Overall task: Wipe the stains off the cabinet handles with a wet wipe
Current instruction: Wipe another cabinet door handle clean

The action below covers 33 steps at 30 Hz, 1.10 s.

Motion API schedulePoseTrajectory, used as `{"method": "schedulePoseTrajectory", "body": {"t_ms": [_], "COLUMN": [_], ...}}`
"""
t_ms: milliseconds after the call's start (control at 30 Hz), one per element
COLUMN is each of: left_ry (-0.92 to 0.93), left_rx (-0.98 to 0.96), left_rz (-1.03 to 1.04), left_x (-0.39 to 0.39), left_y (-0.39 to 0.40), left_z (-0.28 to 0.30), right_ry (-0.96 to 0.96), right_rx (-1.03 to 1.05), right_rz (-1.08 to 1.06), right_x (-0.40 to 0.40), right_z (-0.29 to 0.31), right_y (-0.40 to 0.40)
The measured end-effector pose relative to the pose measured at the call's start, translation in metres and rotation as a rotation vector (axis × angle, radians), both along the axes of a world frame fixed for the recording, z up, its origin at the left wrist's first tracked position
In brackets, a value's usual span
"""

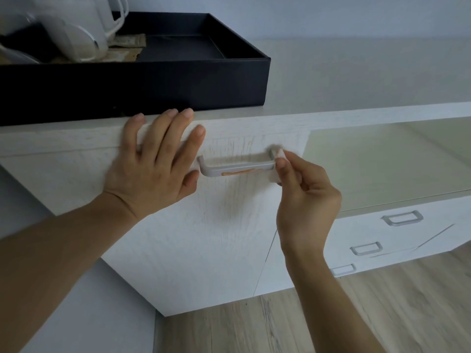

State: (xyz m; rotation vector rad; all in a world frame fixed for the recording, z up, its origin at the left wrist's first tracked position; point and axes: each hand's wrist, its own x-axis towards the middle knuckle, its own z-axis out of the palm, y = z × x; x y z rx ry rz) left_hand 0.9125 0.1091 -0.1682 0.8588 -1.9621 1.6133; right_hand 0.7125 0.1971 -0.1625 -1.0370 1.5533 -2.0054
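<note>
Head view. Cabinet handle (235,167) is mounted on the upper front of the white cabinet (193,250); an orange stain (238,172) runs along its front face. Right hand (304,200) pinches a folded wet wipe (276,165) against the handle's right end. Left hand (155,164) lies flat on the cabinet front just left of the handle, fingers straight and spread, grasping nothing. A black tray (153,90) sits on the cabinet top above the handle.

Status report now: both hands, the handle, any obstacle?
Left hand flat on white cabinet door. Right hand pinches white wet wipe at grey metal handle's right end. Orange stain remains. Nothing blocks.
</note>
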Motion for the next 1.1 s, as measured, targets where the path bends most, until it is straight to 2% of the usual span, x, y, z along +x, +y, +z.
{"method": "schedulePoseTrajectory", "body": {"t_ms": [133,267,400,567,733,867,967,1100], "left_ry": [0.01,0.009,-0.005,-0.012,0.003,0.011,0.017,0.019], "left_rx": [0.006,0.013,0.005,-0.018,-0.006,-0.011,-0.011,-0.025], "left_rz": [-0.003,0.009,0.016,0.024,-0.001,0.003,-0.002,0.004], "left_x": [0.001,0.0,0.0,0.001,0.0,0.0,-0.001,0.0], "left_y": [0.0,0.001,0.0,0.0,0.0,0.0,-0.001,-0.002], "left_z": [0.0,0.0,0.001,-0.001,0.0,-0.001,-0.002,-0.003], "right_ry": [0.169,0.195,0.347,0.159,0.396,0.351,0.416,0.323], "right_rx": [-0.101,-0.157,-0.205,-0.216,-0.289,-0.325,-0.349,-0.34], "right_rz": [-0.075,-0.138,-0.187,-0.159,-0.215,-0.243,-0.262,-0.259], "right_x": [0.009,0.011,0.015,0.001,0.013,0.014,0.017,0.023], "right_z": [-0.01,-0.016,-0.023,-0.017,-0.024,-0.029,-0.03,-0.029], "right_y": [0.001,-0.007,0.001,-0.002,-0.005,-0.01,-0.01,-0.01]}}
